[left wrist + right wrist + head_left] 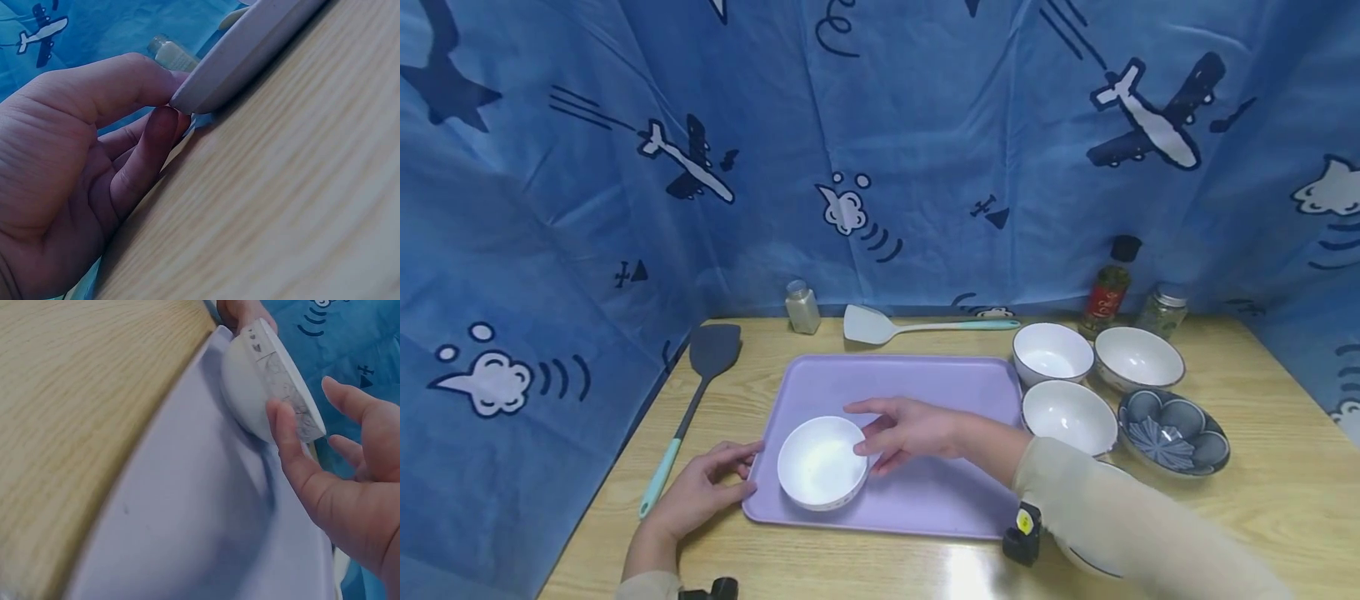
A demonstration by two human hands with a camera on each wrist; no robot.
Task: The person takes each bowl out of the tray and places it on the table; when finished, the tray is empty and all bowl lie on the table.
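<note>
A white bowl (822, 462) sits upright on the left part of a lilac tray (940, 500). In the right wrist view the bowl (247, 387) shows a grey pattern around its outer wall. My right hand (910, 433) is at the bowl's right side, fingers spread and a thumb tip at the wall; whether it touches is unclear. At the tray's left rim, my left hand (703, 487) grips the edge. In the left wrist view one digit lies over the tray's edge (240, 56) and others curl below it.
Several bowls, including a white bowl (1070, 415) and a grey patterned bowl (1172, 433), stand right of the tray. A dark spatula (713, 350) lies left; a white spatula (868, 325) lies behind. A shaker (802, 308), a red-labelled bottle (1107, 292) and a jar (1163, 310) line the curtain.
</note>
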